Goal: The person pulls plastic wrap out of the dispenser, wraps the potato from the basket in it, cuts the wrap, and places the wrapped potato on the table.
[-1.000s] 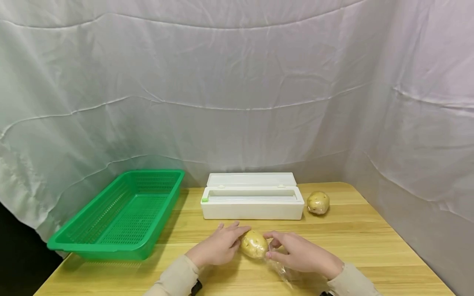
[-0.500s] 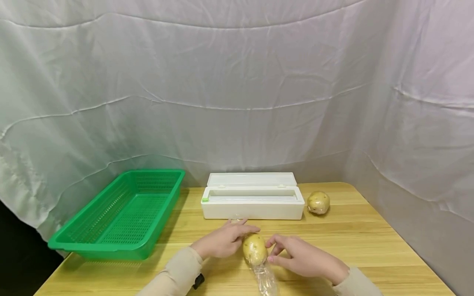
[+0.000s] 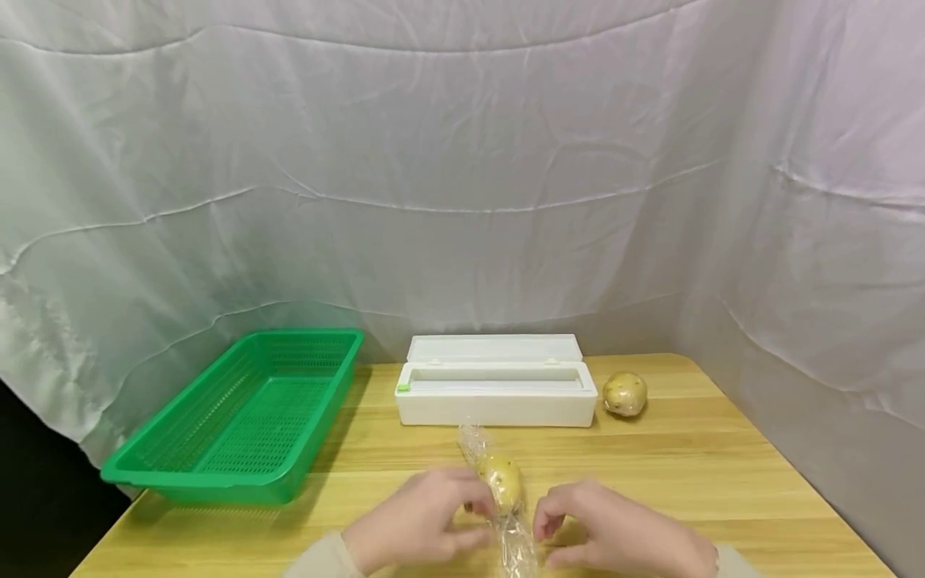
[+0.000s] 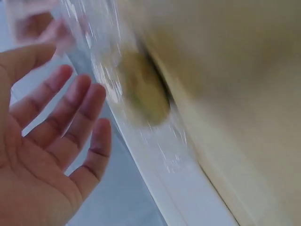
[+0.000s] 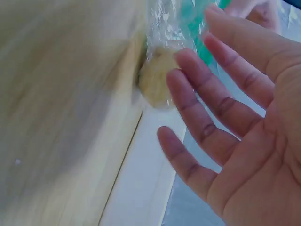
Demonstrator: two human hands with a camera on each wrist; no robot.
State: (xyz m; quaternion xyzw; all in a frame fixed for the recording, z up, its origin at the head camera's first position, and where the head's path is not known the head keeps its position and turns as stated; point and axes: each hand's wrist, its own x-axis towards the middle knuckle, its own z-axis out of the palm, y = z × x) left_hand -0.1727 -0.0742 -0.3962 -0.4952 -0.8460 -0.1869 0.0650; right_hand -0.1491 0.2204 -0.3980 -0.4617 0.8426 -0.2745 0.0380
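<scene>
A potato (image 3: 504,486) in cling film lies on the table between my hands. One twisted tail of cling film (image 3: 517,550) runs toward me, and another points back at the white box. My left hand (image 3: 426,518) is just left of the potato and the near tail, fingers loosely bent. On the other side, my right hand (image 3: 614,530) hovers with its thumb and fingers apart. In the left wrist view that hand (image 4: 51,136) shows an empty palm beside the blurred potato (image 4: 143,89). The right wrist view likewise shows relaxed fingers (image 5: 202,127) with nothing in them.
Behind the potato stands a white cling film box (image 3: 497,408), its lid raised. A second wrapped potato (image 3: 625,394) sits right of the box. At the left is a green perforated basket (image 3: 270,486). Grey cloth (image 3: 462,160) hangs behind the wooden table (image 3: 694,449).
The potato has turned so its film tails point toward and away from me. Both hands have come off it and moved nearer to me.
</scene>
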